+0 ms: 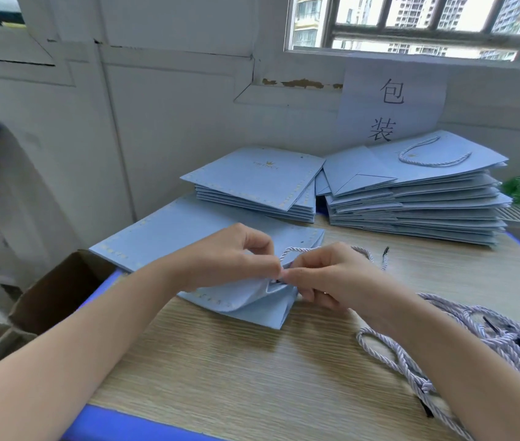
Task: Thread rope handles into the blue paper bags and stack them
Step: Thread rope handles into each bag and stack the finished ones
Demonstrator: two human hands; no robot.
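Observation:
A flat blue paper bag [169,237] lies on the wooden table in front of me, its open top edge lifted toward me. My left hand [230,256] pinches that edge near a hole. My right hand [325,275] pinches a pale twisted rope handle [293,251] right at the same spot; the rope loops up between my hands and trails off to the right with its black tip [386,251] lying on the table. The hole itself is hidden by my fingers.
A pile of loose rope handles [491,332] lies at the right. At the back stand a stack of bags without handles [258,183] and a taller stack of bags with handles [417,198]. A cardboard box [58,291] sits off the table's left edge.

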